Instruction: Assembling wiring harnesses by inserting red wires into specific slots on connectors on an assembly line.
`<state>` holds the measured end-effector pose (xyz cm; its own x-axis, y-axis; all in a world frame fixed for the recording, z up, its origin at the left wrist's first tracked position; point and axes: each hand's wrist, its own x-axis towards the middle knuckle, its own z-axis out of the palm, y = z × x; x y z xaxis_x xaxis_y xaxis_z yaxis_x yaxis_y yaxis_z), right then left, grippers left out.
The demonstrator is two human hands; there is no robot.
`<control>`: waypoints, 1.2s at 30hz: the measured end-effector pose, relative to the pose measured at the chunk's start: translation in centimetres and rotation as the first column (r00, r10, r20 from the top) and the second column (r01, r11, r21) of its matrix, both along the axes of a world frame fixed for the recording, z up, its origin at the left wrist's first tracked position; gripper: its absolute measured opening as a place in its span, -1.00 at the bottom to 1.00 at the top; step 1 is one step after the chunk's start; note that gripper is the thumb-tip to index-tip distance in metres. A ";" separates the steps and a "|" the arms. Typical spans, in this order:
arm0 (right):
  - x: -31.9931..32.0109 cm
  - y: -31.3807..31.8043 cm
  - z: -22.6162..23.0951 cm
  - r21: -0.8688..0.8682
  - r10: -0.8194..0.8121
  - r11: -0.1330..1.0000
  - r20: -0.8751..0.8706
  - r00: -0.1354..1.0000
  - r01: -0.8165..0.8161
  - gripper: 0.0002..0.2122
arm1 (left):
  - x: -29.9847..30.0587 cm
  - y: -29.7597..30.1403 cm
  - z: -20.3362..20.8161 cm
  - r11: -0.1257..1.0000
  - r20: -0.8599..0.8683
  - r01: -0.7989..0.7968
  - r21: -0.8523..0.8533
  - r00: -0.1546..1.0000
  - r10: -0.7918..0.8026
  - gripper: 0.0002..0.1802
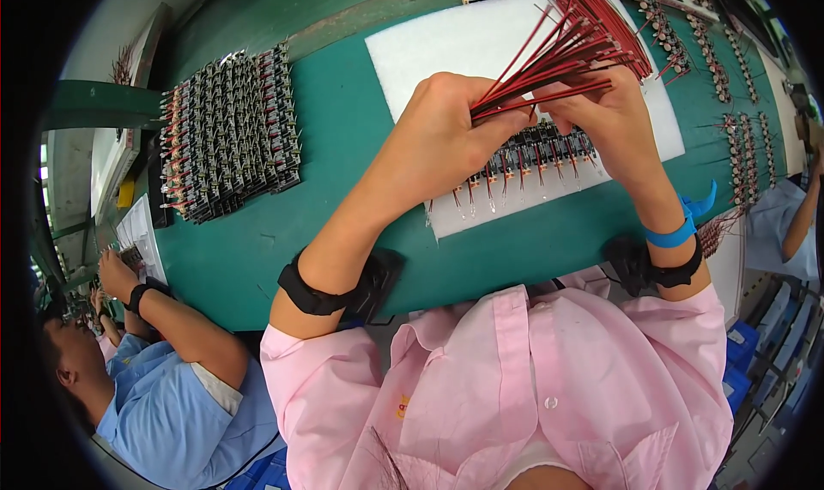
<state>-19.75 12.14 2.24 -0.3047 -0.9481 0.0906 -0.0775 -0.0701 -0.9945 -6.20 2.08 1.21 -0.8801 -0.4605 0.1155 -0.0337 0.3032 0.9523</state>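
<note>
My left hand (455,130) is closed around a bundle of thin red and black wires (549,65), which fan out toward the upper right. Close beside it, my right hand (605,117) has its thumb and fingers pinched together among the lower wires, on what looks like a wire; the fingertips are partly hidden. A larger bunch of red wires (614,31) lies behind the right hand on a white foam sheet (429,48). Below both hands, a row of small black circuit assemblies (536,161) sits on the foam, their thin leads pointing toward me.
A large block of similar assemblies (227,134) stands on the green table (335,87) at left. Strips of small wired parts (708,57) line the right side. A co-worker in blue (189,404) sits at left; another blue sleeve (781,232) shows at far right.
</note>
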 end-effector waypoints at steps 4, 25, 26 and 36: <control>0.5 0.1 0.1 0.014 -0.034 0.999 0.008 0.999 0.034 -0.89 | 0.3 0.1 0.7 0.999 0.037 0.000 -0.051 0.999 0.002 -0.81; -2.6 0.4 -0.6 0.088 0.110 0.993 -0.381 0.918 -0.082 -0.90 | 3.3 -1.3 2.0 0.999 0.182 -0.049 -0.015 0.982 0.051 -0.80; -3.7 1.0 -1.1 0.110 0.105 0.992 -0.389 0.915 -0.067 -0.90 | 3.3 -1.3 1.8 0.999 0.177 -0.040 -0.013 0.983 0.042 -0.80; -6.3 2.4 -4.5 0.123 0.098 0.991 -0.477 0.873 -0.044 -0.91 | 3.6 -1.5 1.3 0.990 0.247 -0.137 0.037 0.961 0.124 -0.77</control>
<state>-26.02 14.58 -2.22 -0.1806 -0.9777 0.1075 -0.5473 0.0091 -0.8369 -2.64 0.56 2.54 -0.8106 -0.5727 -0.1225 -0.3021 0.2297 0.9252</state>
